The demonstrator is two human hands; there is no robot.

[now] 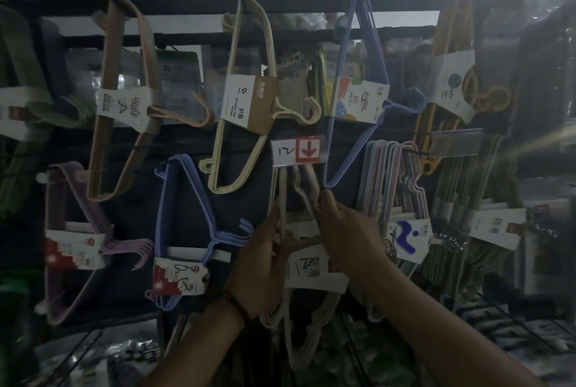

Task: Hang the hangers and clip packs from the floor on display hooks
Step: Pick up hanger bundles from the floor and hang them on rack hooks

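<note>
Both hands, left hand and right hand, are grasping a beige hanger pack under the price tag; it needs lifting squarely so its loops are catching that hook.

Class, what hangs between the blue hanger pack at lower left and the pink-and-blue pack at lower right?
In the head view, the beige hanger pack, gripped by the left hand and right hand, under the price tag.

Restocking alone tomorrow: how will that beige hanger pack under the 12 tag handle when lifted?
Probably stiff but rattly: the beige hanger pack is thin frames bound only by a paper band. Likely light, though both the left hand and right hand steady it.
</note>
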